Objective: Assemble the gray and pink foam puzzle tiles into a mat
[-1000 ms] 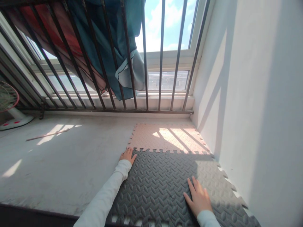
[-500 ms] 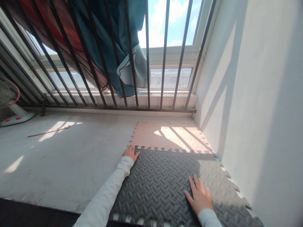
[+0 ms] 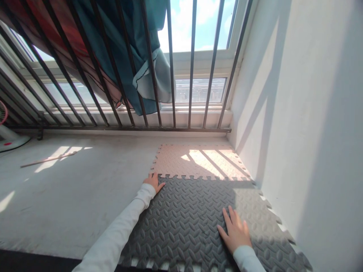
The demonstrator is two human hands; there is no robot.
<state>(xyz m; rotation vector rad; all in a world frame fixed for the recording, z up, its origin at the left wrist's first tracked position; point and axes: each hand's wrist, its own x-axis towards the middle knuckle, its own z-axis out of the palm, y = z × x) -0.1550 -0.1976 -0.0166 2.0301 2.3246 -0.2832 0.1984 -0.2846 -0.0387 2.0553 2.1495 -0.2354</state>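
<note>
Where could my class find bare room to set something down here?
Widest: the pale floor between the stick, left sleeve and dark mat. Also bare: the mat's stretch between left hand and right hand, and the pink mat beyond. Crowded: the narrow strip between dark mat and wall.

From my head, the camera looks forward and steeply down past my sleeves onto my left hand (image 3: 154, 183), my right hand (image 3: 236, 231) and the grey mat (image 3: 187, 215), all close below. Farther off it faces the railing (image 3: 192, 64) and window (image 3: 198, 90); the wall (image 3: 306, 113) rises at its right.
</note>
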